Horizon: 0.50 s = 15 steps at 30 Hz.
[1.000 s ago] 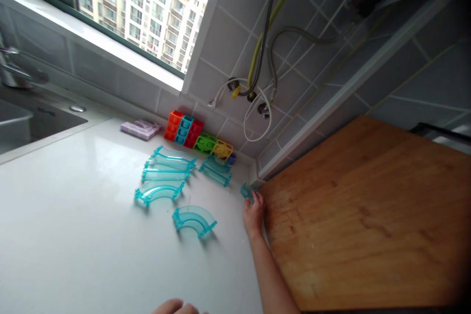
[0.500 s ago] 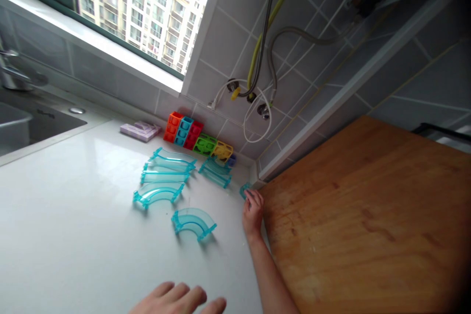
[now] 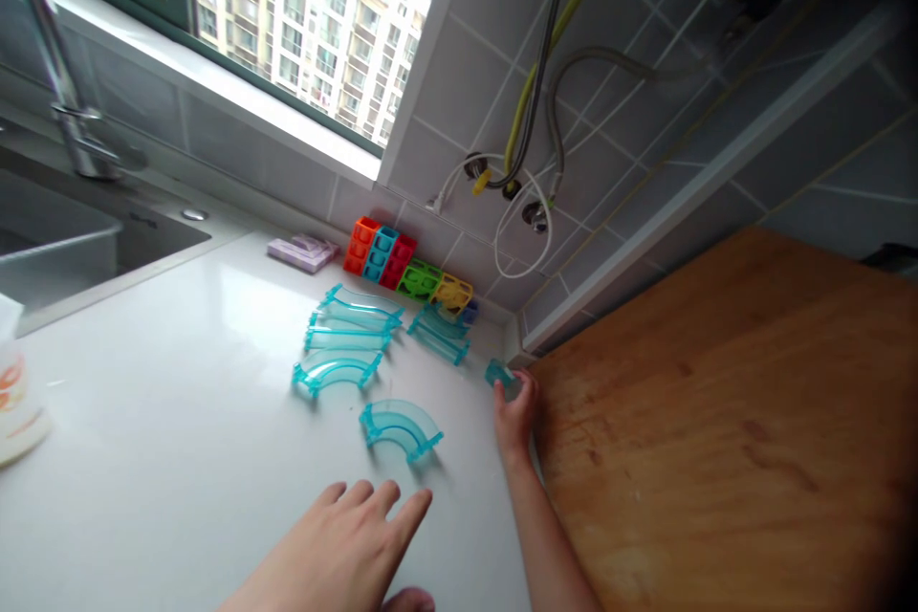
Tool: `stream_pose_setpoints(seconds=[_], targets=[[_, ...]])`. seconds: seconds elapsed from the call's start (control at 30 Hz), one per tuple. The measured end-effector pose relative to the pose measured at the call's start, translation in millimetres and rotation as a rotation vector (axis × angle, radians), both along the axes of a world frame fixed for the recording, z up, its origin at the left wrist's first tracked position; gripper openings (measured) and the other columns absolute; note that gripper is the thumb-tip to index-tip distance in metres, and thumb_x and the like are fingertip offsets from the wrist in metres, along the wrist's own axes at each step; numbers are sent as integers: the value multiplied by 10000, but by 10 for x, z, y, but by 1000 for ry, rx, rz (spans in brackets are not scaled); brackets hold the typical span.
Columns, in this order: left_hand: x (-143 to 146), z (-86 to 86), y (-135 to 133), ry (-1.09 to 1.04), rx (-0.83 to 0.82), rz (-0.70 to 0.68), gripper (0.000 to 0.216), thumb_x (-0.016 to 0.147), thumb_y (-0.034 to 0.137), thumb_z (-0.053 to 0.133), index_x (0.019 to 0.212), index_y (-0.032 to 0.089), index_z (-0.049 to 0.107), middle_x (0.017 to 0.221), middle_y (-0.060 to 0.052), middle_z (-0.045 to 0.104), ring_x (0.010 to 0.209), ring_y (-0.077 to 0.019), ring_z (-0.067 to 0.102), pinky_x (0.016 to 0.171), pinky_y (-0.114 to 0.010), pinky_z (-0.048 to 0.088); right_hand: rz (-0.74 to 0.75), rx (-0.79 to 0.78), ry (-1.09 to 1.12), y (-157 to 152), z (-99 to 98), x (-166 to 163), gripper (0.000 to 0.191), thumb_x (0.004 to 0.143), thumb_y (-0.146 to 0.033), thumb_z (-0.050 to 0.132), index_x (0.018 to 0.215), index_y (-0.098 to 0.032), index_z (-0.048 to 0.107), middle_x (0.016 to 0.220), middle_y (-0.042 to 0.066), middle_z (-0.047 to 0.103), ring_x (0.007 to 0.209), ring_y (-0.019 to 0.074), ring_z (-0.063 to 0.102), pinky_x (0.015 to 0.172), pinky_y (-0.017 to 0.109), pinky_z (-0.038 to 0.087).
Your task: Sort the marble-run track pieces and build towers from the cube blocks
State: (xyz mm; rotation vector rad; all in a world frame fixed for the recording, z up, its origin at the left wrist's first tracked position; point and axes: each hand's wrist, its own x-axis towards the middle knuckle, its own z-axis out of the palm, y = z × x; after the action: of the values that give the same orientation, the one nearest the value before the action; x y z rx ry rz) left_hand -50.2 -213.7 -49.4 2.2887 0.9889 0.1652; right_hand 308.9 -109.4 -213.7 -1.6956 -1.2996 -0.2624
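My right hand (image 3: 516,413) is by the wooden board's near corner, its thumb and fingers closed on a small clear teal plastic track piece (image 3: 497,373). My left hand (image 3: 351,535) hovers palm down over the white counter, fingers stretched out and holding nothing. Just beyond its fingertips lies a curved teal track piece (image 3: 402,428). Farther back, another curved piece (image 3: 337,369), a straight piece (image 3: 348,338) and a wavy piece (image 3: 362,308) lie in a row. More teal pieces (image 3: 439,337) rest to their right.
Colourful plastic blocks (image 3: 380,253) stand along the tiled wall beside a lilac box-like item (image 3: 304,253). The large wooden board (image 3: 688,421) bounds the counter's right side. A sink (image 3: 158,244) with a faucet (image 3: 86,153) is at left, near a partly visible white container (image 3: 18,411).
My left hand has moved up and farther into view over the counter. The teal piece in my right hand shows more clearly between the fingers. The whole view has shifted slightly.
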Motion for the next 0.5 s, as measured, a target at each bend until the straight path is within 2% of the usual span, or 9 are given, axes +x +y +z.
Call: stream_pose_setpoints(seconds=[0.1, 0.2, 0.33, 0.5], targets=[[30, 50, 12, 47, -8, -28, 458, 900, 434, 680, 1306, 223, 668, 1158, -151, 730, 1081, -338, 700, 991, -461, 526, -34, -3, 122, 15, -36, 57, 625, 849, -563, 682, 1275, -122, 557, 1278, 244, 607, 1199, 355, 584, 1061, 533, 447], [54, 48, 31, 70, 0, -41, 461, 884, 477, 711, 1270, 228, 674, 1121, -140, 727, 1024, -348, 701, 938, -486, 551, -30, -29, 231, 44, -103, 116, 740, 791, -646, 717, 1296, -126, 564, 1293, 247, 625, 1174, 356, 613, 1039, 507, 473], [49, 55, 42, 80, 10, -23, 435, 905, 477, 695, 1262, 229, 672, 1108, -135, 722, 1006, -348, 699, 927, -509, 555, -4, -54, 307, 78, -164, 165, 760, 780, -659, 716, 1312, -134, 578, 1301, 233, 654, 1178, 342, 642, 1013, 470, 505], [28, 131, 53, 92, -36, -29, 458, 931, 458, 668, 1322, 220, 653, 1153, -154, 715, 1045, -354, 693, 943, -518, 548, 9, -63, 317, 89, -158, 173, 692, 805, -620, 697, 1276, -120, 615, 1242, 231, 694, 1127, 333, 675, 993, 468, 514]])
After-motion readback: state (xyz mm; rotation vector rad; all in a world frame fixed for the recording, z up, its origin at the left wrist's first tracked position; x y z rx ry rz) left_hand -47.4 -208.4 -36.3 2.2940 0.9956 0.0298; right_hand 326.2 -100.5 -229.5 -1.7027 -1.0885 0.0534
